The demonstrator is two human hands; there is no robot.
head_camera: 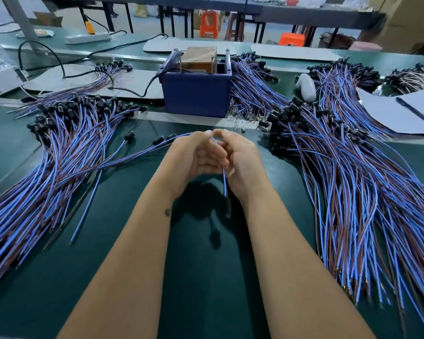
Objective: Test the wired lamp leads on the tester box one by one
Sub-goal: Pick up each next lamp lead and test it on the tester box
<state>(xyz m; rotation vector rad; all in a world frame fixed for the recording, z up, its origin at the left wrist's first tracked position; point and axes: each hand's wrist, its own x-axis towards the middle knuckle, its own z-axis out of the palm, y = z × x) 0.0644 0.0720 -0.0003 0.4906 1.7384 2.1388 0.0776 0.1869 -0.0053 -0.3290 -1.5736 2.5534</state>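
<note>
Both forearms are bare and sleeveless, with a small dark mark (pixel 168 212) by the left wrist at frame centre.

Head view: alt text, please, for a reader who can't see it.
Both hands, the left hand and the right hand, meet over a green table, holding one blue lamp lead. Large piles of leads lie either side; a blue tester box stands behind.

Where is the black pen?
In the head view the black pen lies far right on a white sheet, beside the right pile of blue leads.
</note>
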